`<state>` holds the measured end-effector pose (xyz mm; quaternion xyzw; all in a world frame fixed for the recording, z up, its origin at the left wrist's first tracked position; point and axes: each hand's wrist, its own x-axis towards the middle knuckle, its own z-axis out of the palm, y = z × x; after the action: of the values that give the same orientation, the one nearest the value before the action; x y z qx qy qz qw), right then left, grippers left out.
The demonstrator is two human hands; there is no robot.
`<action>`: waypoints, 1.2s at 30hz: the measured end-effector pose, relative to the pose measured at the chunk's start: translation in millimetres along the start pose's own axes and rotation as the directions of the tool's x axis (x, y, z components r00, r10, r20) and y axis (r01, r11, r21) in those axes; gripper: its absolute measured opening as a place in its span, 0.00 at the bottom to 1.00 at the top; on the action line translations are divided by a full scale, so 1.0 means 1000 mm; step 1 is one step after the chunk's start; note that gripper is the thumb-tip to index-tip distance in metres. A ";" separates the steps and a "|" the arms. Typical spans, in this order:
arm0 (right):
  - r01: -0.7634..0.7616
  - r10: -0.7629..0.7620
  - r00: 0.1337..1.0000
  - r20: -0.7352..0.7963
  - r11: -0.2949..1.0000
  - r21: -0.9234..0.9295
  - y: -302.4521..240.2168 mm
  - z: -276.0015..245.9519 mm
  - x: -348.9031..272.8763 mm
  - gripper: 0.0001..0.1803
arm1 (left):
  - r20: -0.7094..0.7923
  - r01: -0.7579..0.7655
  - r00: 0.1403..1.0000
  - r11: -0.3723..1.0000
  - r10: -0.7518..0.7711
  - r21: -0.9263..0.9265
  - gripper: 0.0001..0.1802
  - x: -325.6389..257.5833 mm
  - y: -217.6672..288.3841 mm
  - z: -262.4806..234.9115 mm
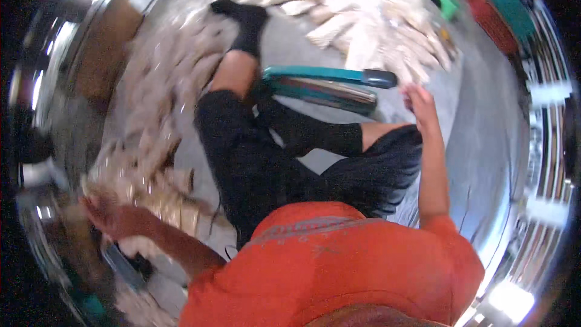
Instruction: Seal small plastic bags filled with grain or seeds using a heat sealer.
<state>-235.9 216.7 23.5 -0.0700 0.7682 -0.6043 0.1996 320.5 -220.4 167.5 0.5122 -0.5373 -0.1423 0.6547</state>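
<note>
Grey floor (484, 145) carries pale packets; left hand (106, 215) blurred at eight o'clock, grip untellable, right hand (420, 104), fingers loose, beside teal heat sealer (327, 88), risking burns.

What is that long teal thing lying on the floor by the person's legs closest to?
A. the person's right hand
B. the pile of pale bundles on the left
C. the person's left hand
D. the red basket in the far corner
A: the right hand hangs open just beside the dark end of the long teal tool, while the left hand reaches far off into the pale bundles.
</note>
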 end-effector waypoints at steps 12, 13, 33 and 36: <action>-0.066 0.002 0.989 -0.148 0.901 -0.428 0.019 0.041 0.314 0.16 | 0.886 -0.579 0.462 0.767 0.030 0.276 0.42 -0.230 -0.050 0.150; -0.111 -0.012 0.966 -0.259 0.883 -0.456 0.008 0.075 0.317 0.17 | 0.868 -0.564 0.496 0.757 -0.010 0.331 0.43 -0.221 -0.047 0.143; 0.842 -0.991 0.035 -0.132 0.100 -0.530 -0.135 -0.019 -0.007 0.07 | 0.852 -0.490 0.380 0.860 0.359 -0.144 0.32 -0.275 0.046 0.175; 0.876 -0.959 0.080 -0.273 0.198 -0.439 -0.130 0.006 -0.033 0.11 | 0.698 -0.236 0.160 0.714 0.698 -0.659 0.30 -0.307 0.125 0.167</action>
<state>-220.7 188.9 153.9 -0.3949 0.6167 -0.5230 -0.4361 16.1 -25.9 82.2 -0.0095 -0.8977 -0.2952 0.3270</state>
